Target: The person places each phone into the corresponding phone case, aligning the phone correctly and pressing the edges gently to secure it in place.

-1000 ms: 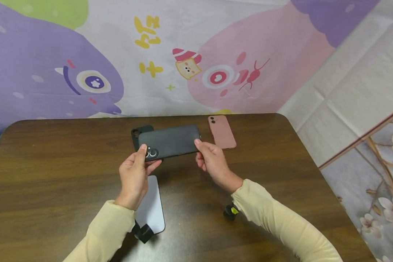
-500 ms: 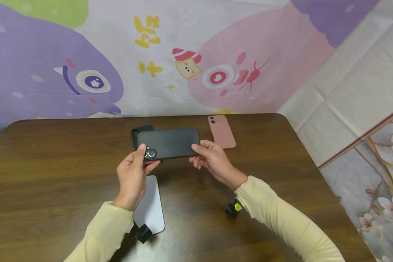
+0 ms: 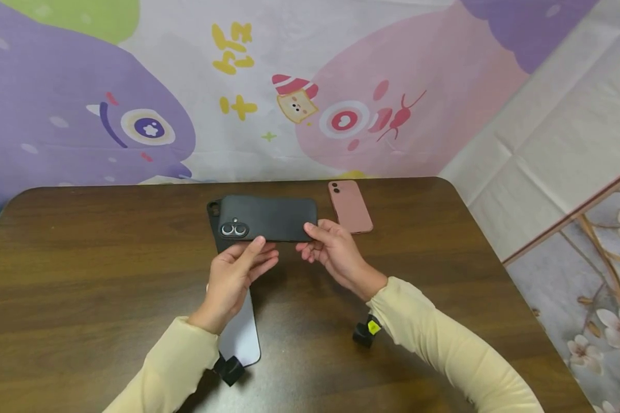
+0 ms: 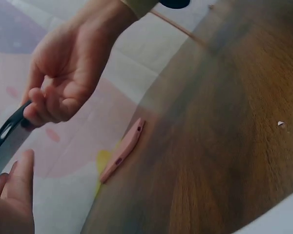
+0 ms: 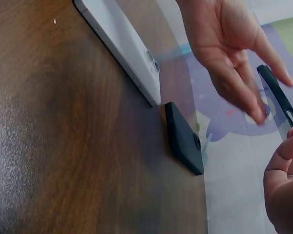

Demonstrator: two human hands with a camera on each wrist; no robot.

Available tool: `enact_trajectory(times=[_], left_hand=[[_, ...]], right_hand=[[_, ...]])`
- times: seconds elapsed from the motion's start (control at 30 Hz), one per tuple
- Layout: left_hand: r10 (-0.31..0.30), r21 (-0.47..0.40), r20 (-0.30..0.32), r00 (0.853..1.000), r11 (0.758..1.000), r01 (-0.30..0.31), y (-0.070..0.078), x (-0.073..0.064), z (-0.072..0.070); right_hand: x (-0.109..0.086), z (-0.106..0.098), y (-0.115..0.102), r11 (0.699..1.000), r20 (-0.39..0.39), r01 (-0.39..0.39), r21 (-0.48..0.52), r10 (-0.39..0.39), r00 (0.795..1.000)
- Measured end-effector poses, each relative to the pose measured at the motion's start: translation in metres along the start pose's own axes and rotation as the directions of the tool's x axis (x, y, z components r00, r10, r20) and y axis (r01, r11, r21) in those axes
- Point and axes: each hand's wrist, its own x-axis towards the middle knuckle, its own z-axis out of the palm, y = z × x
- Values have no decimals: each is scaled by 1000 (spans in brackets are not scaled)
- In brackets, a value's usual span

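Note:
A phone in a black case (image 3: 279, 219) is held up sideways over the table, its two lens rings at the left end. My right hand (image 3: 336, 252) pinches its lower right corner, thumb on the back and fingers underneath. Along the lower edge, left of the middle, is my left hand (image 3: 232, 281). Its thumb and fingers look extended and apart from the case in the right wrist view, somewhat blurred. Partly hidden behind lies a dark phone-shaped piece (image 3: 213, 221) with a camera bump. Under my left wrist is a white phone (image 3: 244, 332).
A pink phone-shaped piece (image 3: 351, 206) lies at the back of the brown wooden table (image 3: 434, 275). Behind the table hangs a cartoon-print cloth (image 3: 196, 80). A white panel (image 3: 542, 126) stands along the right side. A small white speck (image 4: 280, 123) lies on the wood.
My left hand has let go of the camera end and shifted right along the lower edge. The cased phone has risen slightly at the left, uncovering its lens rings. The right hand keeps its pinch.

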Motion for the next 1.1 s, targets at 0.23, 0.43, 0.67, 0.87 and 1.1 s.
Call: enact_trajectory(times=[0.23, 0.43, 0.67, 0.87, 1.1], left_hand=[[48, 19, -8, 999, 999, -48, -3, 0, 10], [67, -78, -73, 995, 994, -72, -1, -2, 9], [34, -117, -95, 995, 992, -45, 6, -3, 4], [-17, -93, -96, 995, 996, 8, 10, -3, -2], [-62, -30, -81, 995, 998, 60, 15, -5, -6]], right_hand=[[-3, 3, 1, 999, 57, -39, 15, 38, 998], [-6, 4, 4, 997, 145, -68, -27, 71, 987], [-9, 4, 9, 990, 214, -66, -128, 93, 973], [-6, -3, 11, 989, 231, -39, -145, 72, 970], [-3, -8, 8, 994, 182, -58, -90, 74, 980]])
